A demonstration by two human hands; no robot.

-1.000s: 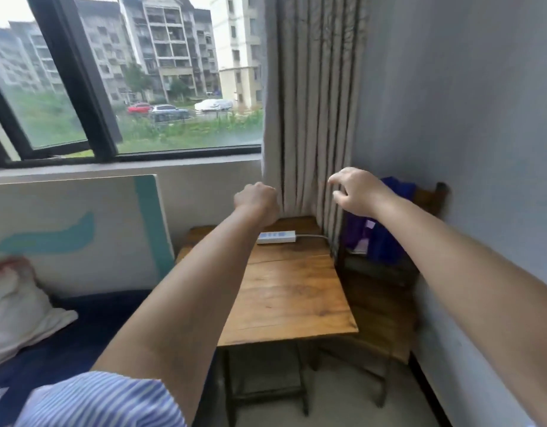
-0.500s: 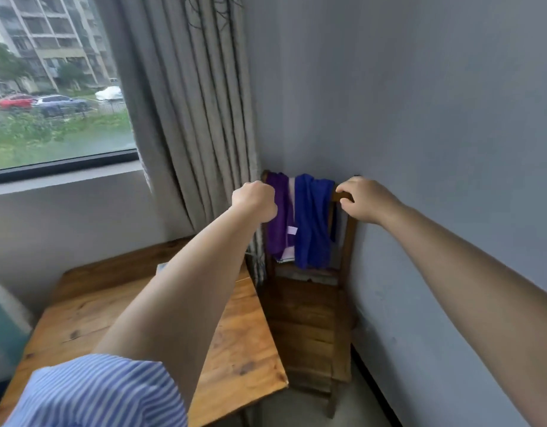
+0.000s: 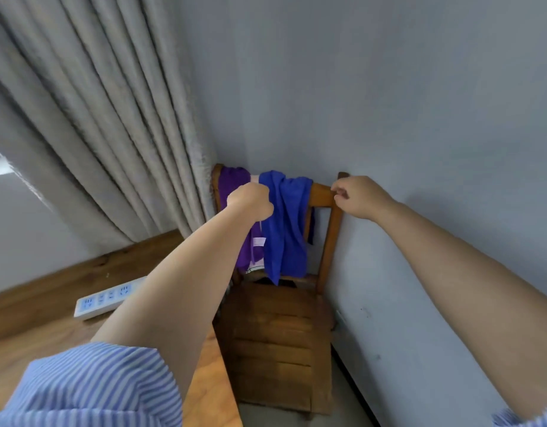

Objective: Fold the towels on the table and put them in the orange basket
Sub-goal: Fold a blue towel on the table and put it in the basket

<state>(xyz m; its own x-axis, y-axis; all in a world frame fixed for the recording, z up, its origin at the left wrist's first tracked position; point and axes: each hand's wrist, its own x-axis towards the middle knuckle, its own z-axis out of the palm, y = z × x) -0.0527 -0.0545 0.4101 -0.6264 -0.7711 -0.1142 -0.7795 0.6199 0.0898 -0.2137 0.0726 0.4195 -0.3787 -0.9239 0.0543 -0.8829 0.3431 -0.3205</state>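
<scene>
Towels: blue towel [image 3: 286, 223] and purple towel [image 3: 233, 192] hang over the chair [image 3: 323, 192] back, far right, by the wall.
Left hand [image 3: 250, 200]: closed fist at the towels; contact unclear.
Right hand [image 3: 358, 195]: fingers curled on the top rail.
Handling: soft, light, limp; take the top edge.

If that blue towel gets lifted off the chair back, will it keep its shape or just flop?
The blue towel probably flops: it already hangs in soft folds over the chair rail. It looks thin, so likely light. It may drag the purple towel beside it, since the two seem to overlap.
</scene>
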